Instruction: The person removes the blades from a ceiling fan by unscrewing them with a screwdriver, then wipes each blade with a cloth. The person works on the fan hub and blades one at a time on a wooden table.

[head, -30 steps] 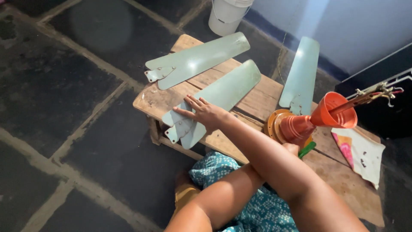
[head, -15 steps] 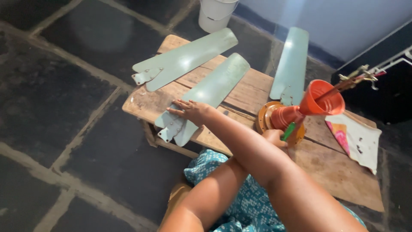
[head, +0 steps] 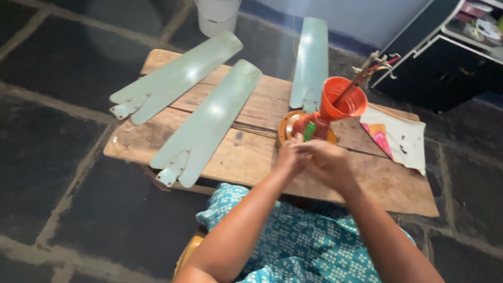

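Orange fan motor (head: 309, 126) with its flared orange cup (head: 343, 97) and downrod stands toward the near-right part of the wooden table (head: 251, 157), with one pale green blade (head: 312, 63) running from it toward the far edge. Both hands meet just in front of its base: the left hand (head: 289, 156) and the right hand (head: 327, 162) have fingers curled together around something small, possibly the green-handled tool (head: 309, 131) poking up between them, though the grip is hidden. Two loose blades (head: 207, 123) lie slantwise across the left half, their mounting ends at or over the near-left edge; a nudge from an elbow could tip one to the floor. The tall motor could topple if pushed sideways. A patterned cloth (head: 401, 137) covers the right end, leaving open room only along the near edge.
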